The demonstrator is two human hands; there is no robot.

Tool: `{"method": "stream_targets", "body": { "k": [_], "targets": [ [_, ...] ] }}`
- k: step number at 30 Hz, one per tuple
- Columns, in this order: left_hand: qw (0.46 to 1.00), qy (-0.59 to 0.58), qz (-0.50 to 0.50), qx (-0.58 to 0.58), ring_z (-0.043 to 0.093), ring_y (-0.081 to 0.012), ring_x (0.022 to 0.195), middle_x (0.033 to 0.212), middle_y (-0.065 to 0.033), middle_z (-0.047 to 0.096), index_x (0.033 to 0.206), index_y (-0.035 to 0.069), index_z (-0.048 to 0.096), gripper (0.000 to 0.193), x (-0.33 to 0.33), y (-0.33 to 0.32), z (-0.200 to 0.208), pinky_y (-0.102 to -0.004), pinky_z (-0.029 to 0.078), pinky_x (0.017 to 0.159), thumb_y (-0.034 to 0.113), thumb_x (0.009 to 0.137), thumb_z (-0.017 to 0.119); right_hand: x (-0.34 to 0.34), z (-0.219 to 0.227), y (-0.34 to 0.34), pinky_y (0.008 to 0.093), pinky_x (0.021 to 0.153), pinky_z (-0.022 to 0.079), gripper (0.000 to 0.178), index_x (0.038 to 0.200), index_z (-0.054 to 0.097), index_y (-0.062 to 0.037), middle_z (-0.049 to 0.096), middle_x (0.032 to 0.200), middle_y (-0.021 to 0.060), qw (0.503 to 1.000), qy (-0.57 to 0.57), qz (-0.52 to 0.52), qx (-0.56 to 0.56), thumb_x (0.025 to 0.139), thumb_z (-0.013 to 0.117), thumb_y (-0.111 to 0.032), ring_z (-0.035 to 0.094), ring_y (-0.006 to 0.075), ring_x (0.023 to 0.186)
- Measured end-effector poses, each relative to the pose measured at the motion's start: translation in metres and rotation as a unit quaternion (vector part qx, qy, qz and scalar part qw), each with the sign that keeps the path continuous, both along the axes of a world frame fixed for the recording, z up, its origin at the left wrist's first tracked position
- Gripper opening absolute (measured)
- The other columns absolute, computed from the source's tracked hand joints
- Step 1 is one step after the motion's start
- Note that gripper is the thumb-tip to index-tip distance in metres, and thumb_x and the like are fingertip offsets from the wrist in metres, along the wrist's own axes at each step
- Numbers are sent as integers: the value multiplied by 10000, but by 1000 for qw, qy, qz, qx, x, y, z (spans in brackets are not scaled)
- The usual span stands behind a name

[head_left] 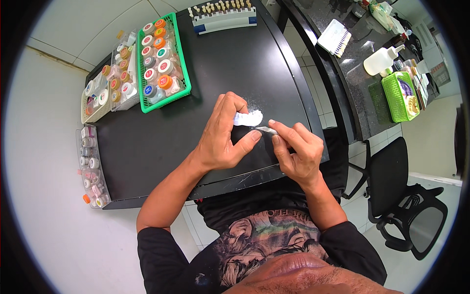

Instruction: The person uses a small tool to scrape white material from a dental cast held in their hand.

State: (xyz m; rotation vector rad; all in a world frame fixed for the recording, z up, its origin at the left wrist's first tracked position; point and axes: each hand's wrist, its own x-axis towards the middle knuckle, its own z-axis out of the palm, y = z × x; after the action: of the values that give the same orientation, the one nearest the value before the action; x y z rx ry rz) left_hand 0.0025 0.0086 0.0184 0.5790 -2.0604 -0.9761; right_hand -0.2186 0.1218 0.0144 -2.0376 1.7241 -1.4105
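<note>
My left hand (219, 134) grips a small white plaster dental model (248, 118) between its thumb side and curled fingers, above the black table (215, 63). My right hand (301, 153) pinches a slim carving knife (267, 130), its blade pointing left toward the model's lower edge. The tip lies close to my left thumb; whether it touches the plaster I cannot tell. White dust is scattered on the tabletop just beyond the model.
At the far left stand a green basket (184, 81) of capped jars and clear boxes (128, 102) with more jars. A tooth shade guide (225, 22) sits at the back. To the right, a dark counter holds a squeeze bottle (379, 62) and a light-green basket (400, 111); below is a black chair (387, 176).
</note>
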Motion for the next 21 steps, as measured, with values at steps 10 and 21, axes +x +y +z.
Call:
{"method": "stream_targets", "body": {
  "k": [10, 21],
  "targets": [
    [998, -29, 11, -62, 554, -335, 1057, 1175, -134, 585, 1270, 33, 574, 531, 0, -2, -4, -451, 492, 898, 277, 992, 955, 1, -1, 0, 388, 551, 461, 378, 1310, 902, -129, 552, 756, 21, 999, 39, -2, -1, 934, 925, -102, 560, 200, 559],
    [998, -41, 7, -35, 552, -320, 1088, 1189, -154, 569, 1242, 38, 564, 460, 0, 1, -4, -434, 481, 963, 253, 1025, 908, 1, -2, -1, 390, 555, 462, 383, 1322, 895, -134, 556, 768, 24, 999, 46, -1, 5, 941, 927, -109, 561, 205, 564]
  ]
}}
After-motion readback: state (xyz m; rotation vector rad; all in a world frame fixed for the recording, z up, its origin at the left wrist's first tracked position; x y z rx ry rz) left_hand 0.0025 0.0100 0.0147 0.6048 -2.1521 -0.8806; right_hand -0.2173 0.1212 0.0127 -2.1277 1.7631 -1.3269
